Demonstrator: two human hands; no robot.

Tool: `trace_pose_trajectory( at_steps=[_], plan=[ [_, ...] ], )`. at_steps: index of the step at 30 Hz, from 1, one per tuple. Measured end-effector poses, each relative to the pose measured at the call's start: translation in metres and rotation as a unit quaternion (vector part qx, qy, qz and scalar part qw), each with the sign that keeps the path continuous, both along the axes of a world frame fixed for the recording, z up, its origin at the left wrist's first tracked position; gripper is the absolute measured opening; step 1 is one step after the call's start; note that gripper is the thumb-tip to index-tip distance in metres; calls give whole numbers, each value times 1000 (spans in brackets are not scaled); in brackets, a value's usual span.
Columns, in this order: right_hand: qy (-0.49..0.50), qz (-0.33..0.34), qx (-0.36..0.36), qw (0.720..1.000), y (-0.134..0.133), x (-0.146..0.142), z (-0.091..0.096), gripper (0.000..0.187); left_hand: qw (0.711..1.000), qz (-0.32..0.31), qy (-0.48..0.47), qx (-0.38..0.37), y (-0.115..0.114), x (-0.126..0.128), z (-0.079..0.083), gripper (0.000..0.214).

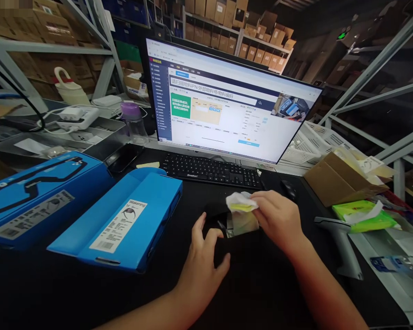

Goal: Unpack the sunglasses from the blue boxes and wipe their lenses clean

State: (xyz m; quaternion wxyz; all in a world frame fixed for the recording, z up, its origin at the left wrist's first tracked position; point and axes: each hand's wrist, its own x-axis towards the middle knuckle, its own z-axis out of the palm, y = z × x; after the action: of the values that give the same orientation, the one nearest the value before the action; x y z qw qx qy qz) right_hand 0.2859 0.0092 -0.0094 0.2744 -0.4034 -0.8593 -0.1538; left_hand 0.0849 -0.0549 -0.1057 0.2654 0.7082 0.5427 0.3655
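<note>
In the head view, my right hand (278,220) pinches a crumpled white tissue (241,200) that has a yellowish patch on its lower edge. The tissue is above a dark object (230,224) with a pale, shiny panel; its kind is hard to make out against the black mat. My left hand (204,256) is just left of that object, fingers curved and apart; whether a fingertip touches it I cannot tell. To the left lies a blue box (158,201) with a white "Wakening" label picturing eyewear. Another blue box (48,197) is beyond it.
A monitor (227,101) stands behind a black keyboard (209,170). On the right are a mouse (289,189), a handheld scanner (342,247), a green tissue pack (368,217) and a cardboard box (340,178). A purple-lidded bottle (134,121) and a phone (125,157) sit at back left.
</note>
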Motion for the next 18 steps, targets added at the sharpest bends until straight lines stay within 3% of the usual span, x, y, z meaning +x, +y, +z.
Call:
trace_pose_trajectory(
  at_steps=[3, 6, 8, 10, 13, 18],
  plan=[
    [159, -67, 22, 985, 2, 16, 2, 10, 1000, -16, 5, 3, -3, 0, -3, 22],
    [252, -184, 134, 941, 2, 37, 7, 11, 999, -35, 26, 19, -6, 0, -5, 15],
    [222, -221, 211, 926, 5, 52, 10, 12, 997, -47, 40, 40, -8, 0, -4, 14],
    [134, -229, 235, 935, 15, 65, 11, 15, 995, -59, 50, 69, -9, 1, -3, 15],
    [16, -223, 153, 963, 41, 73, 2, 27, 990, -67, 58, 110, -9, 2, -2, 16],
    [-74, -145, -87, 983, 84, 66, -33, 31, 985, -68, 77, 140, -10, 3, 0, 13]
  ],
)
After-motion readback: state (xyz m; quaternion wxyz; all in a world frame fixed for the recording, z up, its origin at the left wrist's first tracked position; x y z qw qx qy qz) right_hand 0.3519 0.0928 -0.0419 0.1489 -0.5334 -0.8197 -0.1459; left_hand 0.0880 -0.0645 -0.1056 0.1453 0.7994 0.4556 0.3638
